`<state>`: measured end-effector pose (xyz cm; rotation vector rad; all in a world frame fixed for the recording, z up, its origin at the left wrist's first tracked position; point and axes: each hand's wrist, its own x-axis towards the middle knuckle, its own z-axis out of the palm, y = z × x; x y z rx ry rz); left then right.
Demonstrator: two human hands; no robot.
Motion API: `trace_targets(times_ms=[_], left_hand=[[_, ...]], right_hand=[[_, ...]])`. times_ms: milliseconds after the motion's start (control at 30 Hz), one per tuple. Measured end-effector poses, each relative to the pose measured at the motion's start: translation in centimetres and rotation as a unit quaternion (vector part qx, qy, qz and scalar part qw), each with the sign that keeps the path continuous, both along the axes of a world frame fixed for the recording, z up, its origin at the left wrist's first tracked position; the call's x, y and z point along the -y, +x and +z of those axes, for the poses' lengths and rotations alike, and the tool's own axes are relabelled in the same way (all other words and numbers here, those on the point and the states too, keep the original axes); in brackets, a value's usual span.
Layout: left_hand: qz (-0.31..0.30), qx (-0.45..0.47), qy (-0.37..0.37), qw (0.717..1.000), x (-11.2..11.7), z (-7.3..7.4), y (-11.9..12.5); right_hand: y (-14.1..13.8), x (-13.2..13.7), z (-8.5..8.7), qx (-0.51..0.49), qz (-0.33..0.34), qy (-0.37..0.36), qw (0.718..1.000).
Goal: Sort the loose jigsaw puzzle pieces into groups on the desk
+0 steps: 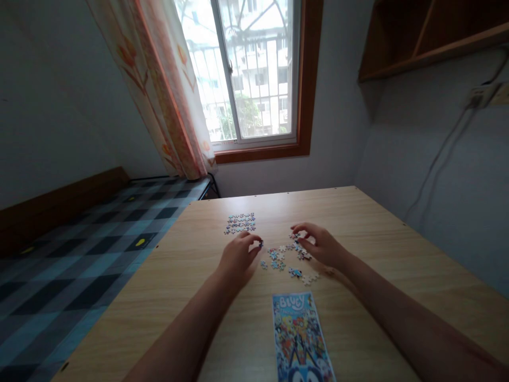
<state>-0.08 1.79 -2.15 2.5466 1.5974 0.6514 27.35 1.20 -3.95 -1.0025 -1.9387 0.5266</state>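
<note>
On a wooden table (358,223) lie several loose jigsaw pieces (284,260) between my two hands. My left hand (238,254) is closed in a pinch on a small puzzle piece (260,244) at its fingertips. My right hand (320,245) is curled, its fingertips pinching a piece (295,235) at the top of the loose pile. A partly joined patch of puzzle (240,223) lies farther back, just beyond my left hand. A colourful picture card (300,339) with a cartoon design lies near the front edge.
A bed with a blue and black checked cover (79,265) stands left of the table. A window (254,69) with a patterned curtain (167,95) is behind. A wooden shelf (433,32) hangs at upper right, and a cable (441,154) runs down the right wall.
</note>
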Motion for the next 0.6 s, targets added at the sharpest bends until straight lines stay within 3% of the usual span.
trace_targets(times_ms=[133, 267, 467, 600], left_hand=[[0.07, -0.043, 0.009, 0.997, -1.3, -0.1, -1.6], [0.095, -0.068, -0.025, 0.993, -2.3, -0.5, -2.0], [0.091, -0.091, -0.018, 0.992, -2.0, -0.6, -2.0], [0.092, -0.123, -0.043, 0.987, -1.1, -0.2, -1.5]], right_hand=[[3.9, -2.2, -0.2, -0.055, -0.169, 0.084, 0.98], [8.0, -3.5, -0.6, -0.083, -0.281, 0.111, 0.95], [11.8, -5.0, -3.6, -0.159, -0.444, 0.013, 0.882], [12.5, -5.9, -5.8, -0.146, -0.472, -0.064, 0.867]])
